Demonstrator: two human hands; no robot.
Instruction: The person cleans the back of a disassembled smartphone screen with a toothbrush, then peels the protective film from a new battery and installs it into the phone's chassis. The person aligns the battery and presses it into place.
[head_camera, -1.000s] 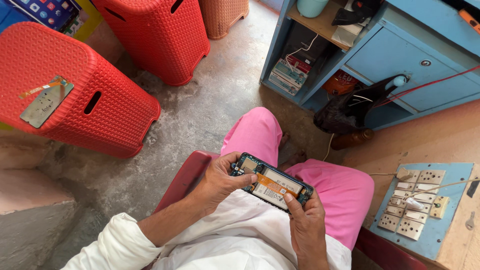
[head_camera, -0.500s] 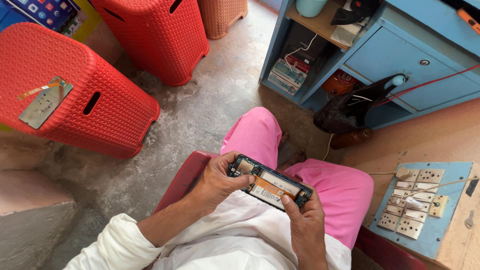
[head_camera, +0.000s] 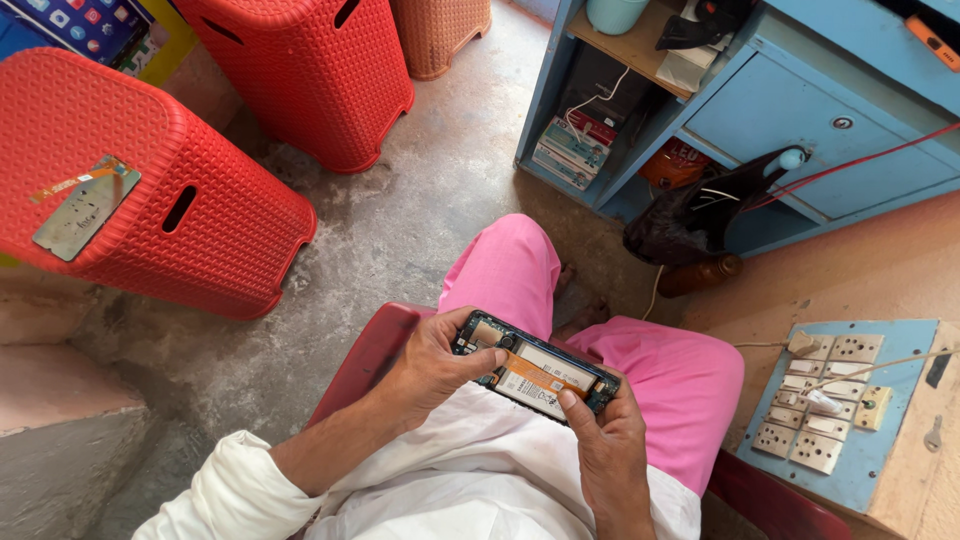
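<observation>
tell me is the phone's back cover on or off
Off: the phone, held by the left hand and right hand, shows its bare battery and circuit boards.

Both hands hold an opened smartphone (head_camera: 533, 374) above pink-trousered knees: the left hand (head_camera: 432, 366) grips its left end, the right hand (head_camera: 603, 443) its right end, thumb on the exposed battery. Red plastic stools (head_camera: 150, 190) stand left; a blue switchboard (head_camera: 835, 410) lies right.

A single head-worn camera looks steeply down from above the person's lap, close to it. Its view faces forward over the knees onto the concrete floor (head_camera: 420, 230).
</observation>
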